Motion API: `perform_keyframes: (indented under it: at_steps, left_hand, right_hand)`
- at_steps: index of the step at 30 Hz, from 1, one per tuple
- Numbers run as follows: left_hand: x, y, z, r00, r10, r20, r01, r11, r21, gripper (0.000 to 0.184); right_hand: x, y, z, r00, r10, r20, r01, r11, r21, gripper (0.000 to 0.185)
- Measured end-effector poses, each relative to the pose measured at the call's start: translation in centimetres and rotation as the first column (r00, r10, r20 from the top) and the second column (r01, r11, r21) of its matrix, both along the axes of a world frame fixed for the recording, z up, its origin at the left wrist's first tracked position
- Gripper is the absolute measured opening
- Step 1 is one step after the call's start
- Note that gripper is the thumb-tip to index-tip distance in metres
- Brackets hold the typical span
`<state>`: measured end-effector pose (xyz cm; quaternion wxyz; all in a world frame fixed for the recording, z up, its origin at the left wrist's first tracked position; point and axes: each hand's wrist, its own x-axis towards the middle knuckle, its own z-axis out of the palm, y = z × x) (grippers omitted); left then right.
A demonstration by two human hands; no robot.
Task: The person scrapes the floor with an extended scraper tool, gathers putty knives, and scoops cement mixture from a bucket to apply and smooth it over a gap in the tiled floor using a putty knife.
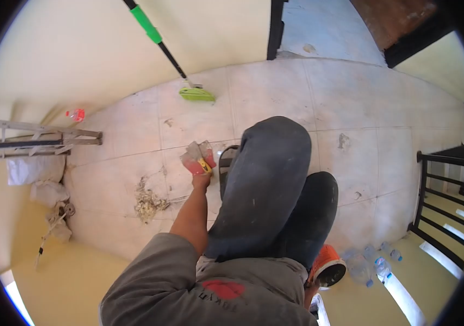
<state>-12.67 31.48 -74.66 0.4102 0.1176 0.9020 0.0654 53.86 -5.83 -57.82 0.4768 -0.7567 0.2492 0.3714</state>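
Note:
My left hand (198,165), in what looks like a red and grey glove, is held low over the tiled floor, left of my raised knee. Its fingers are wrapped round a tool with a yellow handle (205,165); the tool's far end is hard to make out. A pile of pale scrapings (149,203) lies on the tiles nearer to me and to the left. My right hand (312,287) is mostly hidden at my right side, beside an orange round object (328,265) with a dark end. Its fingers cannot be made out.
A green broom (197,94) leans on the wall ahead. A ladder (36,141), white sacks (36,169) and a small bottle (76,114) are at the left. Plastic bottles (382,267) and a black railing (444,201) are at the right. A doorway opens ahead.

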Motion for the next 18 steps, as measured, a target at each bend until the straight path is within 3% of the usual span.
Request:
perform_keyframes:
  at_steps: [2,5,6,7,8,10,12,17,18]
  left_hand:
    - [0.1,-0.1,-0.4,0.998,-0.055,-0.007,0.056,0.998,0.034,0.076]
    - [0.2,0.3,0.4,0.992,-0.126,0.032,0.122,0.988,0.090,0.075]
    - [-0.7,0.1,0.5,0.992,-0.107,0.063,0.099,0.988,0.117,0.074]
    - [-1.6,-0.1,0.3,0.992,-0.068,0.103,0.053,0.989,0.141,0.073]
    - [-1.6,0.1,0.2,0.989,-0.029,0.146,0.007,0.988,0.152,0.073]
    - [-0.8,0.3,1.1,0.979,0.027,0.200,-0.057,0.987,0.148,0.071]
    - [-1.6,0.0,1.7,0.974,0.087,0.207,-0.119,0.982,0.149,0.070]
    - [-1.7,1.0,3.1,0.968,0.139,0.209,-0.175,0.971,0.165,0.067]
    - [-1.6,1.3,3.4,0.968,0.141,0.210,-0.179,0.968,0.174,0.066]
  right_hand:
    - [0.2,1.8,1.8,0.998,0.068,0.018,-0.070,0.984,0.165,0.012]
    - [5.5,-2.7,-5.0,0.970,0.233,0.070,-0.243,0.903,0.355,0.029]
    - [3.2,2.2,-1.1,0.998,0.060,-0.021,-0.055,0.978,0.202,0.033]
    - [1.5,7.7,0.7,0.986,0.031,0.162,-0.041,0.997,0.060,0.033]
    - [2.9,10.5,-0.2,0.985,0.052,0.164,-0.057,0.998,0.027,0.037]
    - [2.0,18.4,1.4,0.965,0.068,0.253,-0.073,0.997,0.013,0.027]
    - [1.2,26.8,3.3,0.915,0.009,0.403,-0.032,0.998,0.050,0.030]
    - [2.8,42.7,3.1,0.857,0.259,0.445,-0.344,0.931,0.121,0.032]
    - [2.7,45.8,3.2,0.864,0.247,0.440,-0.340,0.929,0.147,0.032]
